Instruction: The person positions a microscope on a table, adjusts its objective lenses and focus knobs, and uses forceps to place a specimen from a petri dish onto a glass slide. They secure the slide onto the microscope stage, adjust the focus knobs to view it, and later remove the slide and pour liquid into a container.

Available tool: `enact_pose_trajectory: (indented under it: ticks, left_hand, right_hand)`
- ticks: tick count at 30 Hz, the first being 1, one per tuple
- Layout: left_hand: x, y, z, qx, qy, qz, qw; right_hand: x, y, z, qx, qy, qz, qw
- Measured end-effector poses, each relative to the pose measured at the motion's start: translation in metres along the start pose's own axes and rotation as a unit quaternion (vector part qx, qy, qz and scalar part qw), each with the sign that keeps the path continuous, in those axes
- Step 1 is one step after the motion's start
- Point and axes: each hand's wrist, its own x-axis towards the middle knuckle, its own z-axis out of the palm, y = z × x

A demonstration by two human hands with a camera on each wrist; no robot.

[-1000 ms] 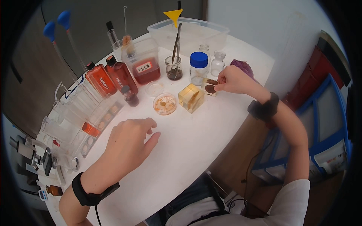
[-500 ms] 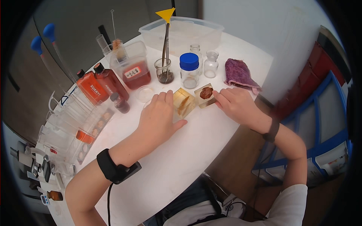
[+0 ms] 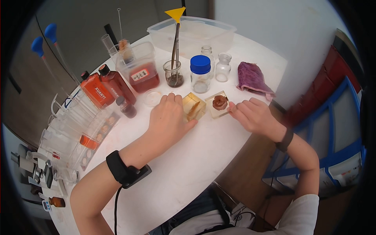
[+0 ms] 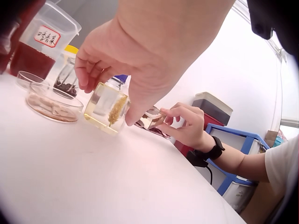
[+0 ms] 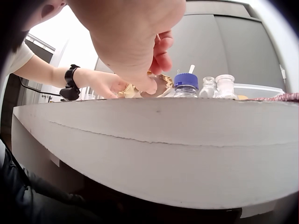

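In the head view, at eight o'clock, there lies a small brown bottle [image 3: 59, 202]. At ten o'clock stand two red-orange bottles [image 3: 94, 90], and at eleven a glass jar [image 3: 175, 80] which contains dark material. At twelve is placed a transparent tub [image 3: 207, 38]; at two, a purple cloth [image 3: 252, 78]. A blue-framed unit [image 3: 332, 129] occupies three o'clock.

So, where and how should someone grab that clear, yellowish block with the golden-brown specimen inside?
Probably by two opposite side faces, from above: the clear, yellowish block is flat-sided, giving a pinch grip level surfaces. The left hand spans it.
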Motion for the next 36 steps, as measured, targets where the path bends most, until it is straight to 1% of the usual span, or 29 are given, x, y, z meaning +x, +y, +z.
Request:
enact_pose_trajectory:
  ticks: [2, 5, 12, 17, 21, 22, 23, 24, 25, 26, 27, 28, 29, 30, 31, 33, 36]
  left_hand:
    - [0.000, 0.000, -0.001, -0.009, -0.002, -0.007, 1.000]
    - [0.001, 0.000, -0.002, -0.025, -0.007, -0.020, 0.999]
    - [0.000, 0.001, -0.002, -0.037, -0.011, -0.039, 0.999]
    - [0.000, 0.000, -0.001, -0.030, -0.013, -0.035, 0.999]
    - [0.000, 0.001, -0.002, -0.028, -0.015, -0.036, 0.999]
    - [0.000, 0.000, -0.002, -0.028, -0.014, -0.035, 0.999]
    - [0.000, 0.000, -0.002, -0.025, -0.019, -0.035, 0.999]
    - [0.000, 0.001, -0.002, -0.023, -0.023, -0.035, 0.999]
    - [0.000, 0.001, -0.003, -0.023, -0.022, -0.033, 0.999]
    - [0.000, 0.001, -0.003, -0.026, -0.023, -0.034, 0.999]
    - [0.000, 0.002, -0.004, -0.030, -0.023, -0.035, 0.999]
    - [-0.001, 0.001, -0.003, -0.030, -0.021, -0.035, 0.999]
    - [-0.001, 0.000, -0.002, -0.031, -0.016, -0.029, 0.999]
    - [-0.001, 0.000, -0.002, -0.033, -0.011, -0.023, 0.999]
    - [-0.002, -0.001, -0.001, -0.033, -0.010, -0.023, 0.999]
    - [-0.002, -0.001, -0.001, -0.037, -0.011, -0.024, 0.999]
    - [-0.001, 0.000, -0.002, -0.041, -0.012, -0.028, 0.999]
  right_hand:
    - [-0.002, 0.000, 0.005, 0.043, 0.011, 0.029, 0.999]
    - [0.002, 0.000, 0.004, 0.070, 0.009, 0.047, 0.996]
    - [0.003, 0.002, 0.001, 0.025, -0.001, 0.023, 0.999]
    - [-0.001, 0.004, 0.002, 0.024, 0.044, 0.003, 0.999]
    - [-0.001, 0.007, -0.002, 0.022, 0.045, -0.002, 0.999]
    - [-0.001, 0.007, -0.002, 0.118, 0.041, 0.130, 0.984]
    - [-0.001, 0.009, -0.001, 0.209, 0.036, 0.258, 0.942]
    - [-0.004, 0.014, 0.002, 0.276, 0.021, 0.397, 0.875]
    - [-0.009, 0.024, 0.008, 0.273, 0.021, 0.398, 0.876]
    - [-0.016, 0.039, 0.013, 0.369, 0.005, 0.531, 0.763]
    - [-0.022, 0.054, 0.016, 0.450, -0.011, 0.642, 0.621]
    - [-0.028, 0.068, 0.015, 0.449, -0.010, 0.641, 0.622]
    - [-0.034, 0.082, 0.015, 0.464, -0.093, 0.696, 0.540]
    - [-0.038, 0.090, 0.015, 0.471, -0.173, 0.739, 0.449]
    - [-0.042, 0.094, 0.018, 0.471, -0.173, 0.739, 0.450]
    - [-0.044, 0.096, 0.027, 0.470, -0.170, 0.756, 0.422]
    - [-0.032, 0.102, 0.011, 0.497, -0.156, 0.734, 0.436]
